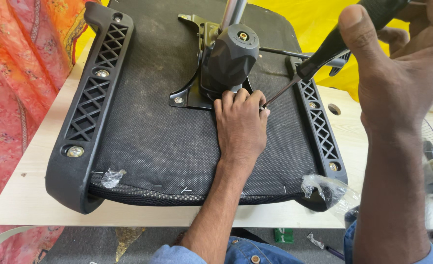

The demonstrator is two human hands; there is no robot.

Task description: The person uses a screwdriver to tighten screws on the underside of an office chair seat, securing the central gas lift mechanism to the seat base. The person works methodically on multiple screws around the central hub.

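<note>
An upturned office chair seat (153, 142) with a black fabric underside lies on a pale wooden table (26, 195). A black metal mechanism plate (189, 95) with a bulky black housing (228, 58) and a chrome column (232, 12) is bolted at its middle. My left hand (241, 124) rests flat on the fabric at the plate's near right corner, fingers touching the screwdriver's tip. My right hand (397, 63) grips a black-handled screwdriver (324, 49), its shaft slanting down-left to that corner.
Black plastic armrest brackets run along the left (92, 105) and right (321, 129) of the seat, held by bolts. Torn clear plastic wrap (331, 188) clings to the near right corner. Orange patterned cloth (16, 73) hangs left; yellow cloth (314, 19) lies behind.
</note>
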